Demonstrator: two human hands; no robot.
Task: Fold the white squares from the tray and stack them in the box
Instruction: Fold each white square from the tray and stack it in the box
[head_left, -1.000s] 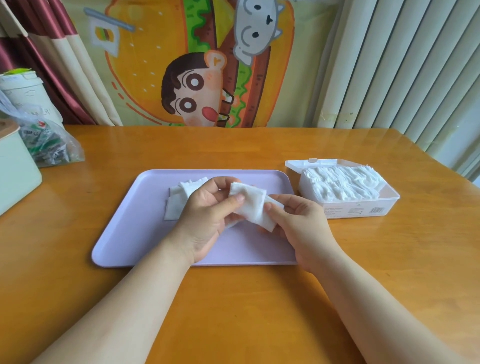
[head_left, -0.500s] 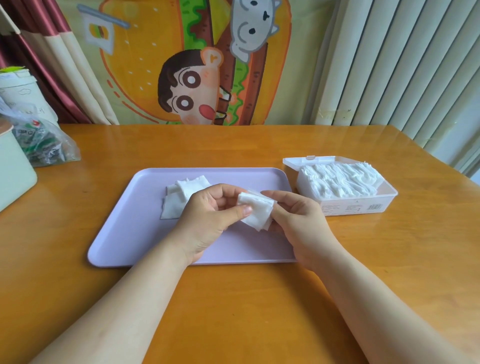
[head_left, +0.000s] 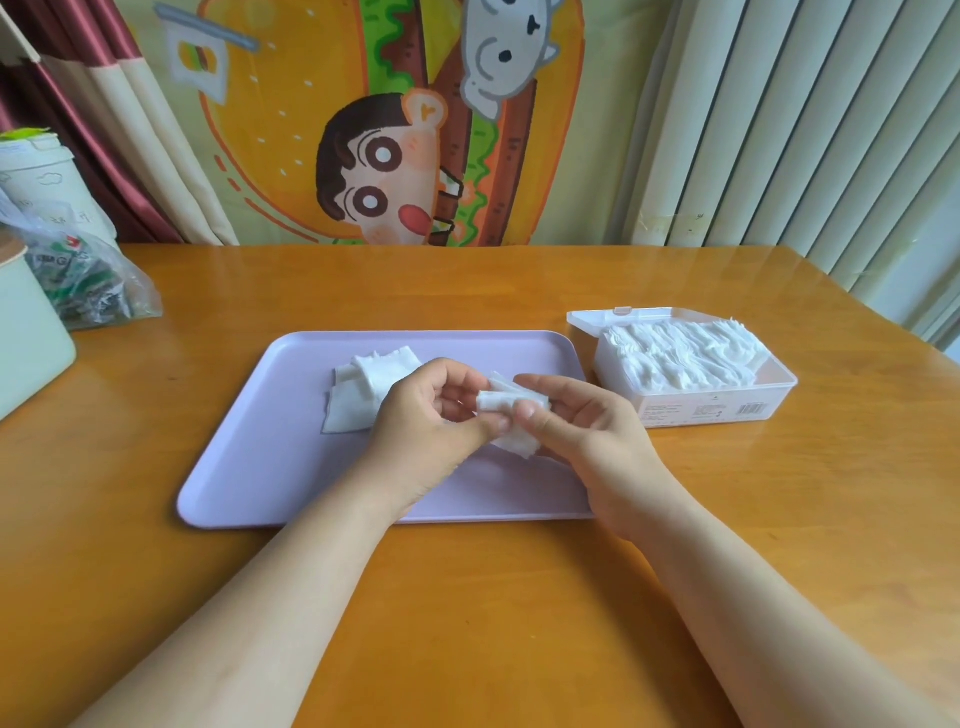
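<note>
The left grip (head_left: 431, 415) and right grip (head_left: 587, 431) meet over the middle of a lilac tray (head_left: 260, 457), each pinching the same white square (head_left: 511, 402) between thumb and fingertips. The square is partly folded and bunched between the two thumbs, with a loose corner hanging below them. Left of the hands, a small pile of flat squares (head_left: 356, 397) lies on the tray, partly hidden by the left grip. The tray sits on an orange wooden desk (head_left: 467, 597). Just beside the tray's right edge stands an open clear box (head_left: 701, 410), holding a row of folded squares (head_left: 680, 353). At the desk's far left are a plastic bag (head_left: 88, 280) and a pale green container (head_left: 26, 332).
</note>
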